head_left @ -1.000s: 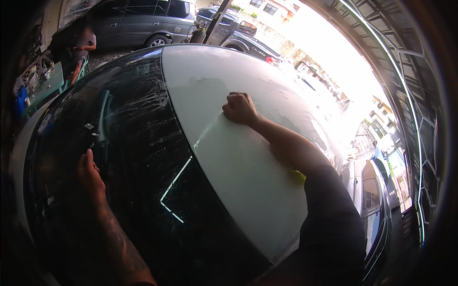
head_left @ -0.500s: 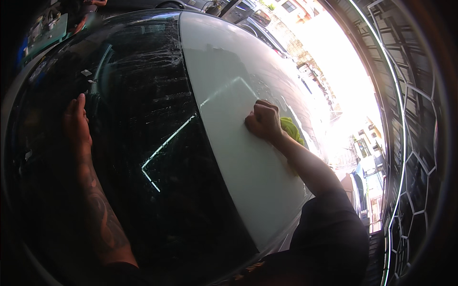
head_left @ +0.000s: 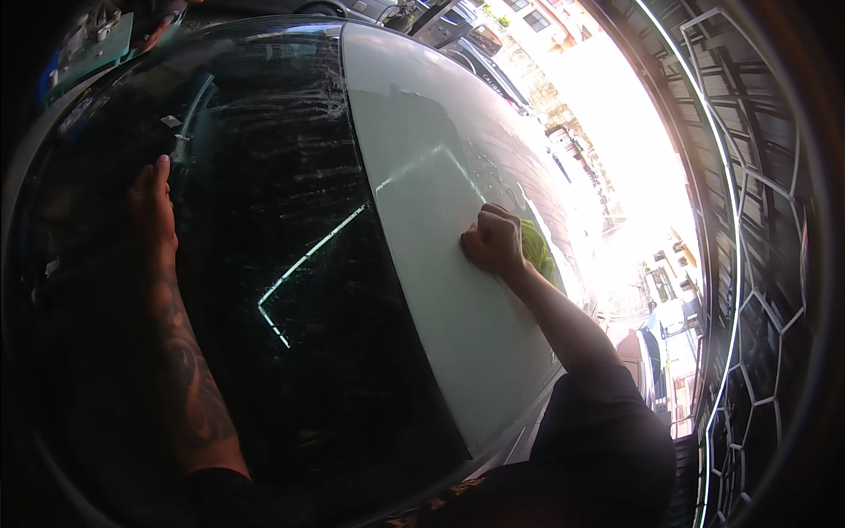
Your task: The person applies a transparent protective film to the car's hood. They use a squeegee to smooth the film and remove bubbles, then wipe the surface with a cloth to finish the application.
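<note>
My right hand (head_left: 495, 240) is closed in a fist over the pale, glossy panel (head_left: 422, 290) of a car. A bunched yellow-green cloth (head_left: 537, 250) sticks out on the far side of this hand, and the fist appears to grip it. To the left, the car's dark glass (head_left: 264, 220) carries streaky smears toward its far end. My left hand (head_left: 157, 211) rests on the glass or just over it, fingers stretched out and holding nothing. A seam divides the dark glass from the pale panel between my two hands.
White light strips (head_left: 746, 290) in a honeycomb pattern run along the right side and are mirrored in the car. Other vehicles (head_left: 449, 35) stand beyond the far end. A green table (head_left: 106, 57) with items on it is at the far left, near part of another person.
The right fist and the cloth have shifted slightly toward me. The left hand stays on the dark glass, fingers still stretched. The whole view has turned a little.
</note>
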A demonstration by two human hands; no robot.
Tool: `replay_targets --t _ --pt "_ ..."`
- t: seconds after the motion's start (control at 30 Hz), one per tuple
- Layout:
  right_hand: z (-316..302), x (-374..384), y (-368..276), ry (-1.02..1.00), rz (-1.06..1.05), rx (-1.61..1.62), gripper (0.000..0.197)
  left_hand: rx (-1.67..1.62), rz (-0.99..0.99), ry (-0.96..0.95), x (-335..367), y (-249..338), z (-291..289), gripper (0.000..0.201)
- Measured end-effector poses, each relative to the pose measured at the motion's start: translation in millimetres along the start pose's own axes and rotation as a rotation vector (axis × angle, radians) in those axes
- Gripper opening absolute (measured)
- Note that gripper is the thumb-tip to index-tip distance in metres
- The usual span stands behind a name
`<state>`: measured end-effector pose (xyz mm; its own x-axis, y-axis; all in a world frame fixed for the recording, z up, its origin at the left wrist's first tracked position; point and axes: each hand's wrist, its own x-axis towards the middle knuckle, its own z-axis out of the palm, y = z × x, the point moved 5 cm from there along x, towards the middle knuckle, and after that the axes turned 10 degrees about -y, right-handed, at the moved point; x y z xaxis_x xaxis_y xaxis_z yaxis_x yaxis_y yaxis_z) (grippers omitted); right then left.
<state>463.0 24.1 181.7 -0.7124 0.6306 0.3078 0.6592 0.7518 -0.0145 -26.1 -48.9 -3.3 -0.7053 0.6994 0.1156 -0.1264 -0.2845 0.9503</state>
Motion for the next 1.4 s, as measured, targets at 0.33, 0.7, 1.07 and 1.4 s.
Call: replay_targets --t 0.33,0.7,1.07,1.4 --pt "18 133 99 0.004 0.347 -0.195 0.027 -0.01 -0.035 -0.068 -1 -10 23 0.042" --pt "18 62 36 0.006 0.027 -0.026 0.025 0.095 -0.035 -0.015 -3 5 1 0.041" --pt "12 42 -9 0.071 -0.034 0.007 0.025 -0.013 -0.023 -0.009 1 11 -3 0.039" --pt "33 152 67 0.029 0.173 -0.122 0.022 -0.098 -0.047 -0.13 -10 -5 32 0.039"
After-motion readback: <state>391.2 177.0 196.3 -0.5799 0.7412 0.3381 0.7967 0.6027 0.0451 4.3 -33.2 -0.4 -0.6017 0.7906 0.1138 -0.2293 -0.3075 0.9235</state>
